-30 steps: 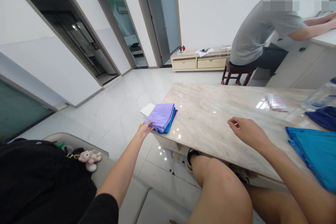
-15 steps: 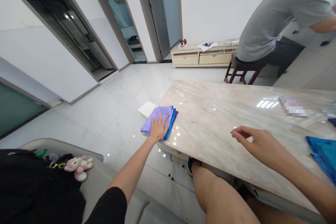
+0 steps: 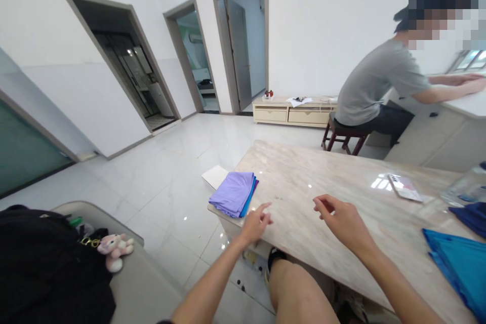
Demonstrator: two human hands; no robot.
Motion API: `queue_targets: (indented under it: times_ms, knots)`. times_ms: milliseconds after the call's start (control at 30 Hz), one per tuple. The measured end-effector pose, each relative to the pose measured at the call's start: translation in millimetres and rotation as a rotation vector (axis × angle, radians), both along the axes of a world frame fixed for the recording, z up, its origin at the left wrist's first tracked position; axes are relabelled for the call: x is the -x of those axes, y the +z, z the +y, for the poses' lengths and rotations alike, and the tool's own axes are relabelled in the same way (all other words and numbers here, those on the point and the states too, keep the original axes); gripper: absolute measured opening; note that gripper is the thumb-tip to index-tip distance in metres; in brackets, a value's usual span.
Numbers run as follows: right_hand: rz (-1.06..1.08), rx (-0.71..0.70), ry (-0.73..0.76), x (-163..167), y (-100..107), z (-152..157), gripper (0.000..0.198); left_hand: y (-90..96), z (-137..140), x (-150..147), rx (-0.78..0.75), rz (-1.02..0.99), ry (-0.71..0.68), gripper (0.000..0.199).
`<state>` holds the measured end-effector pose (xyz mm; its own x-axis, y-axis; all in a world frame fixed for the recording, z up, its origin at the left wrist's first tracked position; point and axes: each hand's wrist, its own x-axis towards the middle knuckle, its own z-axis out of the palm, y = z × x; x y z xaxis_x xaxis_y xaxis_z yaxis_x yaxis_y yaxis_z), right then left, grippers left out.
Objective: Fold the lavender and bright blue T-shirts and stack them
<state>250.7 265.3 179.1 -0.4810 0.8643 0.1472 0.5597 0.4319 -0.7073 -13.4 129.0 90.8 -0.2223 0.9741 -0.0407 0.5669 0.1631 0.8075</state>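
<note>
A folded stack of cloths [image 3: 233, 192], lavender on top with blue and purple edges under it, lies on the near left corner of the marble table. Just right of that stack, my left hand [image 3: 257, 224] hovers over the table edge, fingers loosely bent and apart, holding nothing. My right hand [image 3: 341, 218] is above the middle of the table, half curled with a gap between thumb and forefinger; nothing shows in it. Farther right lies a folded teal-blue cloth [image 3: 457, 263], and behind it a dark navy cloth [image 3: 471, 218].
The marble table [image 3: 304, 177] also bears a flat pale item [image 3: 405, 187] and a clear plastic container [image 3: 461, 187]. A person in a grey shirt [image 3: 374, 81] sits on a stool [image 3: 345, 134] beyond. A black bag [image 3: 49, 263] with a plush toy [image 3: 114, 250] rests at left.
My left hand has lifted off the lavender cloth and moved right. My right hand has shifted left, closer to it. The view has tilted up, and the seated person appears more upright.
</note>
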Motion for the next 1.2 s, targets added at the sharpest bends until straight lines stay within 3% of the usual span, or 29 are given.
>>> queue_targets:
  times_ms: [67, 100, 200, 267, 367, 467, 533, 633, 700, 833, 933, 1000, 1200]
  knots:
    - [-0.032, 0.052, 0.02, -4.9, 1.7, -3.0, 0.034, 19.5, -31.5, -56.6, -0.094, -0.316, 0.02, 0.055]
    - [-0.052, 0.115, 0.04, -8.2, 1.3, -5.8, 0.032, 30.2, -49.4, -80.6, -0.12, -0.373, -0.023, 0.052]
    - [-0.11, 0.351, 0.084, -19.8, -6.7, -23.1, 0.027, 59.0, -98.9, -126.1, -0.169, -0.32, 0.015, 0.045]
    - [-0.11, 0.376, 0.065, -29.1, -15.1, -44.8, 0.027, 66.7, -123.4, -138.6, -0.162, -0.204, 0.07, 0.047]
    - [0.033, 0.271, 0.094, -45.9, -25.9, -89.6, 0.039, 56.7, -148.9, -149.4, -0.135, -0.023, 0.156, 0.059]
    - [0.192, 0.305, 0.222, -64.3, -32.6, -133.0, 0.051, 36.4, -165.5, -160.1, -0.213, 0.147, 0.224, 0.062]
    - [0.219, 0.3, 0.208, -75.5, -35.7, -153.0, 0.053, 27.1, -173.1, -164.0, -0.279, 0.228, 0.215, 0.061]
    - [0.215, 0.178, 0.075, -85.5, -37.0, -169.5, 0.053, 23.4, -178.5, -159.0, -0.311, 0.268, 0.185, 0.06]
    - [0.135, 0.056, 0.068, -84.9, -32.5, -177.8, 0.046, 27.6, -176.5, -148.0, -0.305, 0.264, 0.157, 0.059]
    - [-0.186, -0.315, 0.127, -68.9, -12.5, -202.9, 0.028, 53.4, -155.3, -119.9, -0.178, 0.192, 0.009, 0.059]
    - [-0.342, -0.569, 0.062, -57.6, -4.1, -220.0, 0.023, 75.7, -129.2, -112.5, -0.056, 0.153, -0.059, 0.054]
    - [-0.389, -0.676, 0.007, -56.7, -7.1, -223.0, 0.023, 80.5, -114.9, -118.1, -0.063, 0.188, -0.054, 0.044]
    - [-0.175, -0.75, -0.085, -74.2, -36.4, -198.8, 0.016, 45.7, -107.4, -131.2, -0.288, 0.213, 0.099, 0.035]
